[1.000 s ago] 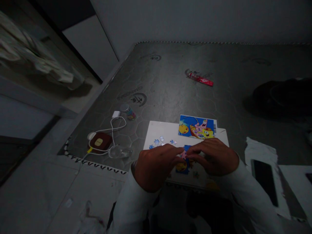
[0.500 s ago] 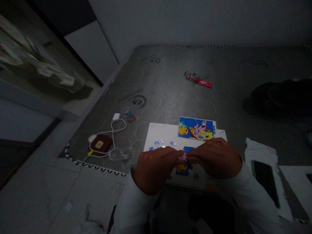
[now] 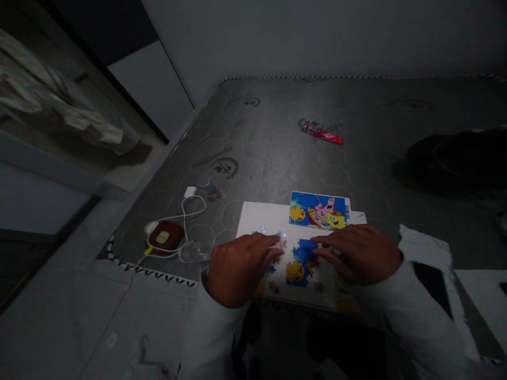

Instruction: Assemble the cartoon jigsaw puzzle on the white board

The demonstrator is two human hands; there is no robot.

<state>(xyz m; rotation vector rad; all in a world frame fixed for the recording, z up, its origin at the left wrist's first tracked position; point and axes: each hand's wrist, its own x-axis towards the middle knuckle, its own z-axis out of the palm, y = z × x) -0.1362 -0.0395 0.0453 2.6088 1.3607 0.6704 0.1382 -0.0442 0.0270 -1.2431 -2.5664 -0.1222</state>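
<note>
My left hand [image 3: 238, 268] pinches a pink puzzle piece [image 3: 281, 242] between thumb and forefinger, over the left part of a white board [image 3: 259, 211]. On the board, right of that piece, lies a partly joined puzzle [image 3: 298, 270] with blue sky and a yellow figure. My right hand [image 3: 358, 254] rests at its upper right edge, thumb and forefinger apart and touching or nearly touching the blue part. Loose puzzle pieces [image 3: 274, 286] lie around the left hand, some hidden beneath it. Above the joined part sits the cartoon picture card [image 3: 319, 210].
A jar [image 3: 209, 187], a white cable with a plug [image 3: 190, 192], a brown box [image 3: 168, 237] and a clear cup [image 3: 194, 252] stand left. A red packet [image 3: 322, 133] lies farther back. At right are a dark phone [image 3: 433, 287] and a black bag [image 3: 459, 155].
My hands have moved apart. The left hand has drawn the pink piece leftward, away from the joined puzzle, and the right thumb and forefinger have spread.
</note>
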